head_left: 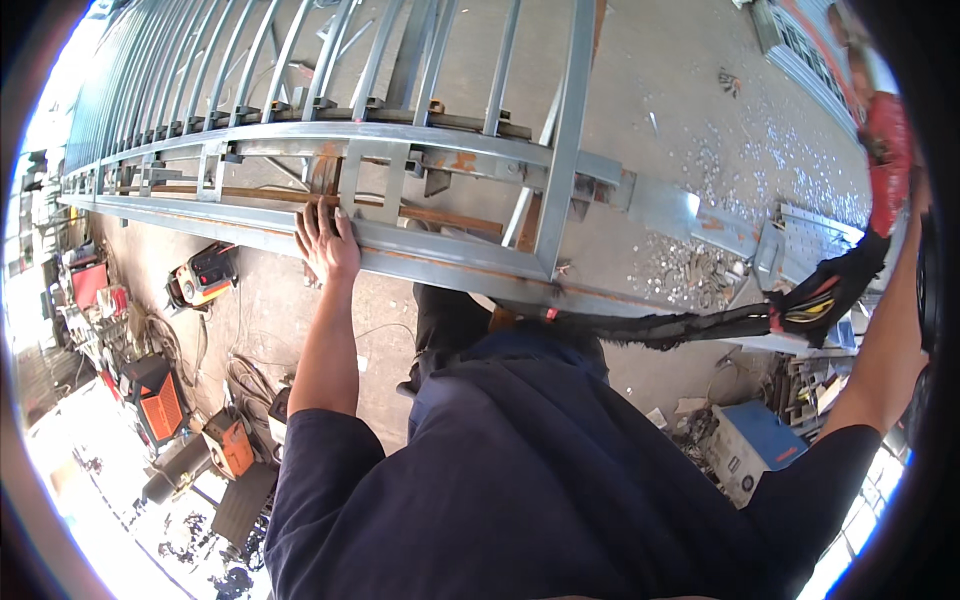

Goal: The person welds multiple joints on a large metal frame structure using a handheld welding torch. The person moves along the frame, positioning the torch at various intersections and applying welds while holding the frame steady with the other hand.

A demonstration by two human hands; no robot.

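My left hand (328, 243) lies on the near rail (430, 246) of a long galvanized steel frame, fingers stretched out and slightly apart. That frame has many parallel upright bars (375, 60) running away to the far left. At the right rim, my right forearm (888, 320) reaches up and forward. Its hand is lost in the dark, blurred edge, so I cannot make out what it holds. Beside that forearm hangs a thick red-wrapped cable (885, 165). Its torn black sheath (680, 327) bares coloured wires and runs across in front of my waist.
An orange and black machine (203, 275) stands on the floor at left, with further orange units (228, 443) and coiled cables below. A blue and grey box (752, 447) sits at lower right. Shiny metal scraps (690, 272) litter the floor right of the frame.
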